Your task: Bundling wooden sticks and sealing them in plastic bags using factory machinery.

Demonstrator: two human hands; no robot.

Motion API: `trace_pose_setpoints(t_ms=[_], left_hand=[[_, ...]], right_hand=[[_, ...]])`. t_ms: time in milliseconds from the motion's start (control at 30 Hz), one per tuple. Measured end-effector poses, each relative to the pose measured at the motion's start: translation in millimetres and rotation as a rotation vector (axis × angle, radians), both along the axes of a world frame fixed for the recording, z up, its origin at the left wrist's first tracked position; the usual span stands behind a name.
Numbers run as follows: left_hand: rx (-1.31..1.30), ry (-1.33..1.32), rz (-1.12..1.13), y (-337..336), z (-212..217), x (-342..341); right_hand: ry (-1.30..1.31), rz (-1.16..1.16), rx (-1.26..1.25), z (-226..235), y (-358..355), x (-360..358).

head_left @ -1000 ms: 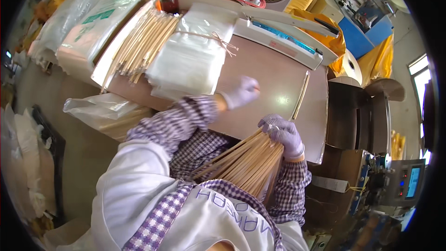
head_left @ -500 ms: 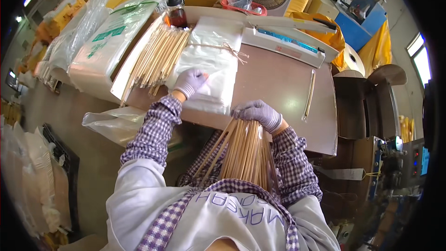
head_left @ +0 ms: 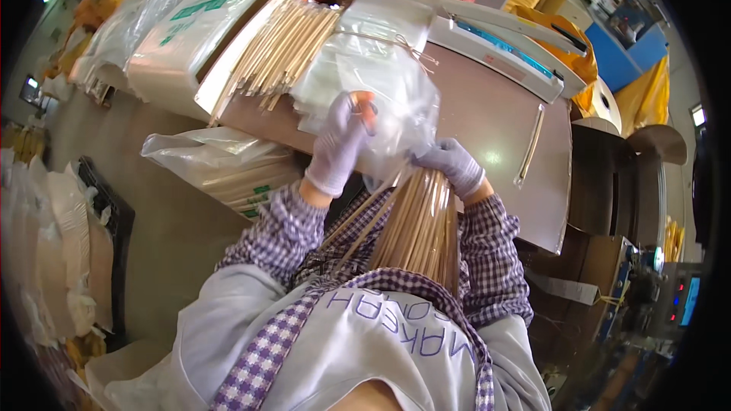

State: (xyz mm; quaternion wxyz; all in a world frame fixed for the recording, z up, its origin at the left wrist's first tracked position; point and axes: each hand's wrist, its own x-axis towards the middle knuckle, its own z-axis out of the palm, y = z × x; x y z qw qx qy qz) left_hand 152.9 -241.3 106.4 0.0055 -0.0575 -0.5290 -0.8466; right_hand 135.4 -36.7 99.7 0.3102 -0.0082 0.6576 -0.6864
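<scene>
Bundled sticks (head_left: 417, 221) before the bench's (head_left: 499, 133) near edge looked wooden, the loose bag (head_left: 403, 118) was glossy clear plastic, gloves (head_left: 339, 151) were matt cloth

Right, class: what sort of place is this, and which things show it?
Probably a small packing workshop: on the worktable lie a stack of clear plastic bags, a pile of thin pale sticks and what looks like a bag sealer.

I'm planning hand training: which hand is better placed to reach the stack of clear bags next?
Probably the left hand: it is nearer the stack of clear bags, while the right hand grips a bundle of thin sticks.
</scene>
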Motion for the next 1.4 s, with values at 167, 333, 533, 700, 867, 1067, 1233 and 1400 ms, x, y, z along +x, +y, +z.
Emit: trace_pose_setpoints(t_ms=[167,333,533,700,867,1067,1233,1400], left_hand=[[-0.4,0.181,0.231,9.6,-38.4,7.7],[0.387,-0.251,0.429,-25.2,6.0,-44.4],[-0.272,-0.044,0.005,30.7,-10.3,-12.1],[-0.286,0.589,0.137,49.4,1.6,28.3],[-0.56,0.68,0.013,32.5,-30.3,68.4],[-0.711,0.776,-0.081,26.5,-77.0,95.8],[-0.421,0.537,-0.105,73.4,-20.2,23.0],[-0.59,0.927,0.07,77.5,70.3,-29.0]], right_hand=[[0.157,0.064,-0.004,-6.7,1.1,-0.7],[0.108,0.066,-0.072,-5.4,18.0,4.2],[0.673,0.352,-0.342,46.2,6.0,21.1],[0.436,-0.117,-0.222,22.8,2.9,33.4],[0.583,-0.32,-0.163,-41.4,2.2,78.8],[-0.398,-0.839,-0.24,-58.4,3.3,167.8],[0.342,-0.722,-0.006,-57.4,35.0,103.7],[0.41,-0.654,-0.401,41.5,39.1,38.4]])
